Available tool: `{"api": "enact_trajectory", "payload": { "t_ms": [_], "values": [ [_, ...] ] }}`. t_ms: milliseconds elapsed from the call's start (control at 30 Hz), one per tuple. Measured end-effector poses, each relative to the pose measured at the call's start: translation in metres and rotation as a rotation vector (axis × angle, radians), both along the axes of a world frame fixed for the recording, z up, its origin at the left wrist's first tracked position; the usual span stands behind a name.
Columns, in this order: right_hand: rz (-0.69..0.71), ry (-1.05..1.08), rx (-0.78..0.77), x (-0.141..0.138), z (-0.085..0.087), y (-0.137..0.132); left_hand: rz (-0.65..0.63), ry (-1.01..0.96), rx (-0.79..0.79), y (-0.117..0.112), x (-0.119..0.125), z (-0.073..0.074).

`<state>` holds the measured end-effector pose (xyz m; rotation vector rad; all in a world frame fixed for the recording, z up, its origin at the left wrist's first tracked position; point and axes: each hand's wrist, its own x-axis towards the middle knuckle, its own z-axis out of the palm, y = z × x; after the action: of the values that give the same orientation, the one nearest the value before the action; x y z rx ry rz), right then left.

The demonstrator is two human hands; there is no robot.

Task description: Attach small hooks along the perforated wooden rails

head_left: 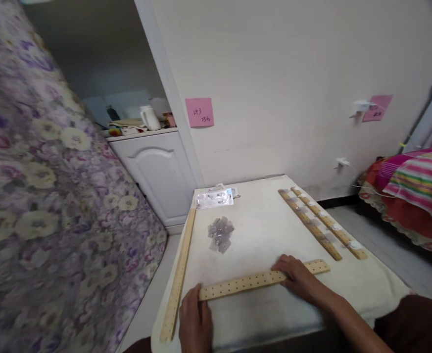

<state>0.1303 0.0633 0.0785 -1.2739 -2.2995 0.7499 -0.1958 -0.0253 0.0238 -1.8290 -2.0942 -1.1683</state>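
Observation:
A pale wooden strip (243,283) with rows of small holes lies crosswise near the front of the table. My left hand (195,318) grips its left end, fingers closed at the tip. Toward the other end, my right hand (295,274) is closed around the strip, leaving a short piece sticking out beyond it. A second holed wooden strip (179,274) runs along the table's left edge, beside my left hand. Behind the held strip sits a pile of small clear, greyish pieces (221,234), too small to name surely.
Two wooden strips (313,228) carrying clear and white pieces lie at the right. Clear plastic packaging (215,198) rests at the table's back left. A floral curtain (72,206) hangs left, a white wall (275,98) stands behind, and a bed (421,181) is at right.

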Motion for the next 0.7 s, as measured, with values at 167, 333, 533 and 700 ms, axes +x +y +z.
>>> {"api": "enact_trajectory", "payload": {
  "t_ms": [167,333,533,700],
  "values": [
    [0.019,0.034,-0.025,0.000,-0.007,0.005,-0.015,0.010,-0.008,-0.002,-0.005,-0.007],
    [0.020,0.134,-0.077,0.003,-0.010,0.009,0.019,-0.020,-0.003,-0.006,0.000,-0.005],
    [-0.092,0.306,-0.127,-0.042,-0.003,0.042,0.035,-0.044,-0.060,-0.010,0.001,-0.009],
    [-0.117,0.317,-0.148,-0.118,-0.012,0.081,0.038,-0.093,0.012,-0.010,-0.007,-0.025]
  ]
}}
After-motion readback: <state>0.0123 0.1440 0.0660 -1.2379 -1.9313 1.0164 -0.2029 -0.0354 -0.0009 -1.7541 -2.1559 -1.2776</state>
